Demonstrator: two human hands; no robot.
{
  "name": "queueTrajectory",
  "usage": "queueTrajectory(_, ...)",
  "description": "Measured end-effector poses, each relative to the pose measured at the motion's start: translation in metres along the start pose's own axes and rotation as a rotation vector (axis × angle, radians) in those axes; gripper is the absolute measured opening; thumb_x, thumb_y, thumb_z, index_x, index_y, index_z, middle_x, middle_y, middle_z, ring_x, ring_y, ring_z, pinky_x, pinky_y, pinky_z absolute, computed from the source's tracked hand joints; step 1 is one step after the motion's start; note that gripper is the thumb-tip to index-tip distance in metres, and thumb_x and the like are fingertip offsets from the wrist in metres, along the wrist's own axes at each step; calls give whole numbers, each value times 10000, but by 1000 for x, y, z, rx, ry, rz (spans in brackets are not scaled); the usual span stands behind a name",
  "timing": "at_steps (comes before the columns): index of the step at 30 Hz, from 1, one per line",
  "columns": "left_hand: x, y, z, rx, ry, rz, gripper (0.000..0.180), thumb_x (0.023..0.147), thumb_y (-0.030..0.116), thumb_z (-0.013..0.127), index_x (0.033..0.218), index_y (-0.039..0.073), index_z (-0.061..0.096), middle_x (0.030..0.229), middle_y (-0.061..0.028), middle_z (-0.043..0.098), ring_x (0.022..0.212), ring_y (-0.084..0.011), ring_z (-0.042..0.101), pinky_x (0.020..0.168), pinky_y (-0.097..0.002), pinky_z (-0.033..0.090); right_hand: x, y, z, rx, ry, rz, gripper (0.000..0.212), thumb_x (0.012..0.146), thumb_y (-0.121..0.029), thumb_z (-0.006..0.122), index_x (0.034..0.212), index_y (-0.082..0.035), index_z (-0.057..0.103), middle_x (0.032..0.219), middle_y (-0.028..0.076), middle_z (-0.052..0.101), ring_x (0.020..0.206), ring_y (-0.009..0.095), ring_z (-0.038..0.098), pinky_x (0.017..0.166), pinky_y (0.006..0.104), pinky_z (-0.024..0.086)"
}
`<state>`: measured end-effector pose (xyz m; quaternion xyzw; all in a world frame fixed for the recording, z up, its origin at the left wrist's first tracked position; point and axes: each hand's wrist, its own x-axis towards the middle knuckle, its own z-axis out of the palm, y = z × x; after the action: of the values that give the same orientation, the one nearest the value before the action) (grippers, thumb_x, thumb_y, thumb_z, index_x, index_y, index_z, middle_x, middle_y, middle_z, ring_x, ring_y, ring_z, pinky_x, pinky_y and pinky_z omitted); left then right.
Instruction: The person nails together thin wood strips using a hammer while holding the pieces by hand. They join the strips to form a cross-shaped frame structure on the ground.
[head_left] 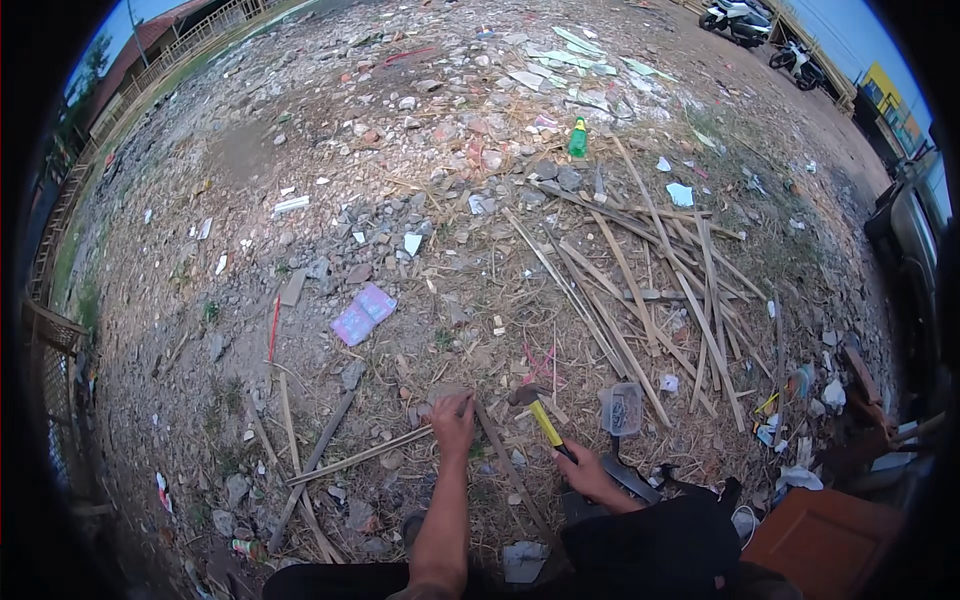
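My right hand is closed round the black grip of a claw hammer with a yellow shaft. The hammer's head points up and left, a short way right of my left hand. The fingers of my left hand are pinched together low over the ground; what they hold, if anything, is too small to make out. One thin wooden strip runs from the left up to this hand. Another wooden strip slants down just right of it. A clear plastic tub with small grey pieces stands beyond my right hand.
Many loose wooden strips lie piled at the right. More strips cross at the left, below a purple packet. A green bottle lies farther off among rubble. A brown board is at the lower right.
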<state>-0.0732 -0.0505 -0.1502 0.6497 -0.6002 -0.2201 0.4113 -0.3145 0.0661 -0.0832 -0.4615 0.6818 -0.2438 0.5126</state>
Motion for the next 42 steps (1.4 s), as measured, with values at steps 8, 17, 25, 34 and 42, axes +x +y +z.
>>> queueTrajectory(8,-5,-17,3,-326,-42,-352,248,875,104,748,1111,32,719,998,-83,732,907,-163,666,843,-305,510,4,8,15,79,-11,-22,320,983,-240,620,1208,-14,601,764,36,583,690,109,526,640,297,448)
queueTrajectory(17,-5,-13,-10,-281,-58,-295,263,903,56,719,1146,-22,658,1002,-97,721,934,-136,675,823,-281,550,1,3,17,217,-55,39,311,995,-236,602,1233,-37,596,670,-28,489,583,70,457,538,277,392)
queueTrajectory(25,0,-17,-9,-277,-60,-219,247,889,48,715,1127,7,660,985,-119,743,934,-161,710,796,-301,548,4,9,17,275,-45,95,342,994,-261,604,1249,-33,596,663,-24,502,584,65,469,534,262,392)
queueTrajectory(34,2,-12,-10,-122,-78,-76,194,879,38,713,1064,4,663,958,-144,726,884,-261,717,780,-363,544,4,15,19,212,-21,83,364,983,-255,616,1267,-29,583,686,15,532,607,100,501,571,298,425)
queueTrajectory(42,0,-11,-10,-62,-93,43,275,874,23,712,1135,5,627,980,-157,727,885,-279,725,748,-373,566,2,-4,14,36,-47,30,389,992,-265,586,1296,-24,561,766,104,588,692,206,580,686,357,479)
